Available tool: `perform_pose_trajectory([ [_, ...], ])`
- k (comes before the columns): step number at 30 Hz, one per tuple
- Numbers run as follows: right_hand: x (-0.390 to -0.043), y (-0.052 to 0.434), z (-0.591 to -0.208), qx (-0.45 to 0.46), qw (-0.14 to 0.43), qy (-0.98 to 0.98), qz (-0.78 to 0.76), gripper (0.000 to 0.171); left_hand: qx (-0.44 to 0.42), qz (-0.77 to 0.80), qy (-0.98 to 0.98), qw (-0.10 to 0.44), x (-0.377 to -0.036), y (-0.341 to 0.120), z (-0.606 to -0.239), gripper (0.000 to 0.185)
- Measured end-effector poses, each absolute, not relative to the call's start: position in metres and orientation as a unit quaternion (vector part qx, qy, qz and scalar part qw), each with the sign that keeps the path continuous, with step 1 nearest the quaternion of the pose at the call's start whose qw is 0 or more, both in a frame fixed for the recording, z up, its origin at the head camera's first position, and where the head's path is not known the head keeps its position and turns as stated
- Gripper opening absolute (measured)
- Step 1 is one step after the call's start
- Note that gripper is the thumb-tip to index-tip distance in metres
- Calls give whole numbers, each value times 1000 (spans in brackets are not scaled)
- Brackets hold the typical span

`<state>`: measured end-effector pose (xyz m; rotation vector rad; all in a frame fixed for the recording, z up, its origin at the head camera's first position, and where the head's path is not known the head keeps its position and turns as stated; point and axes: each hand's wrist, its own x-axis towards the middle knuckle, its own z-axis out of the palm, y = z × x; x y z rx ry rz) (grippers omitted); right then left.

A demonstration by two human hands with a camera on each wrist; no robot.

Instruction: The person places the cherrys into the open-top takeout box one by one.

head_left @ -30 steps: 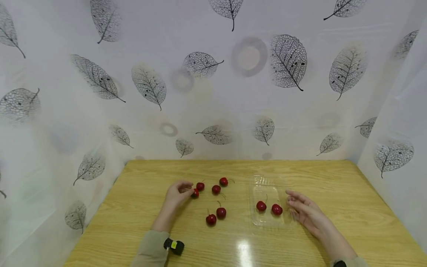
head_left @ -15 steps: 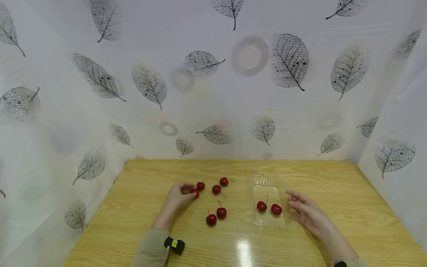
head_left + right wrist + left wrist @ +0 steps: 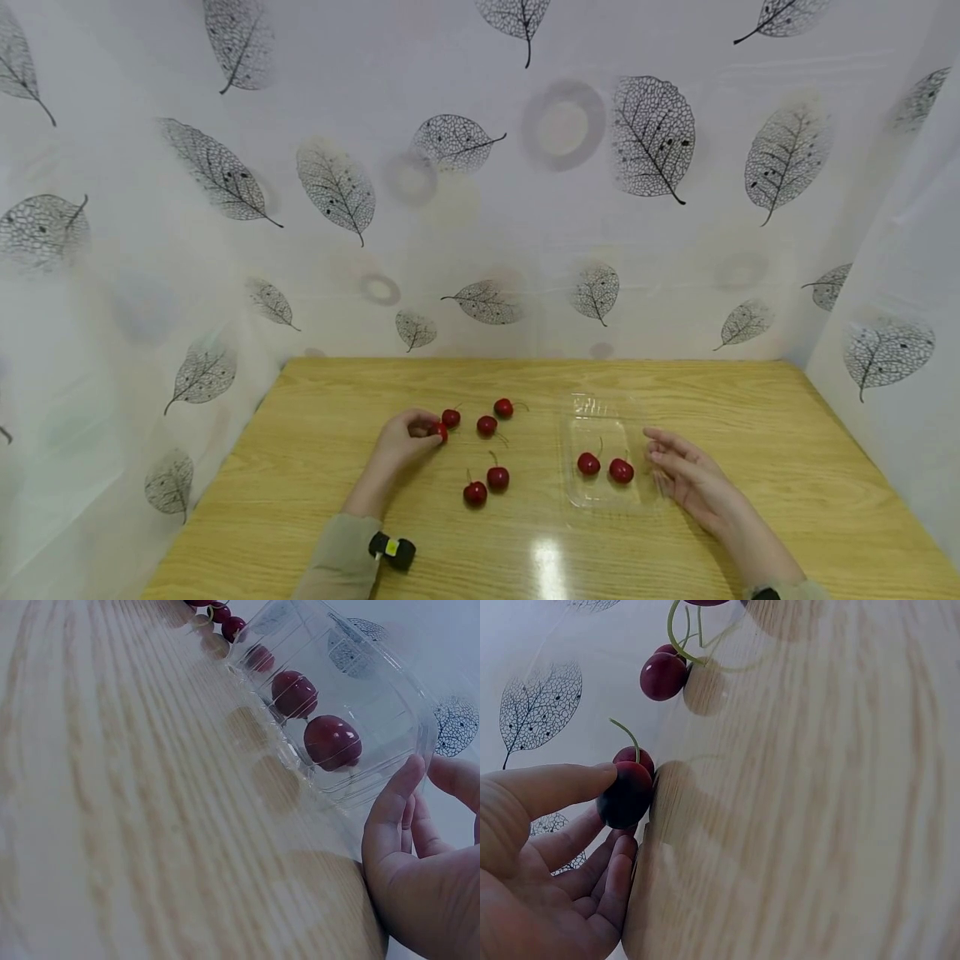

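Note:
On the left of the table, my left hand [image 3: 401, 440] pinches a dark red cherry [image 3: 624, 796] between its thumb and fingers, low by the tabletop. Right behind that one lies another cherry [image 3: 451, 418] with a green stem. A clear plastic container [image 3: 596, 427] stands to the right, with two cherries [image 3: 588, 464] inside on its floor. My right hand [image 3: 693, 482] holds the container's right side, thumb and fingers at either side of its rim [image 3: 429, 724] in the right wrist view.
Between the left hand and the container lie two cherries [image 3: 487, 426] toward the back and two more [image 3: 497, 477] nearer the front. The wooden table [image 3: 345, 379] ends at a leaf-printed curtain [image 3: 525, 233] behind and at both sides.
The left thumb and fingers have closed on the cherry and shifted it very slightly. The right hand and the container have stayed nearly still.

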<state>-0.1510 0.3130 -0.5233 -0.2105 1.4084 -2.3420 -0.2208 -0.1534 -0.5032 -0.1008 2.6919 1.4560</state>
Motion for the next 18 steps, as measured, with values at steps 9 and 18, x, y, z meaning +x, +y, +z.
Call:
perform_pose_trajectory([
  [9, -151, 314, -524, -67, 196, 514, -832, 46, -25, 470, 882, 33, -221, -155, -506, 24],
  [18, -151, 314, -524, -63, 194, 522, -828, 45, -27, 460, 887, 42, -219, -154, -504, 23],
])
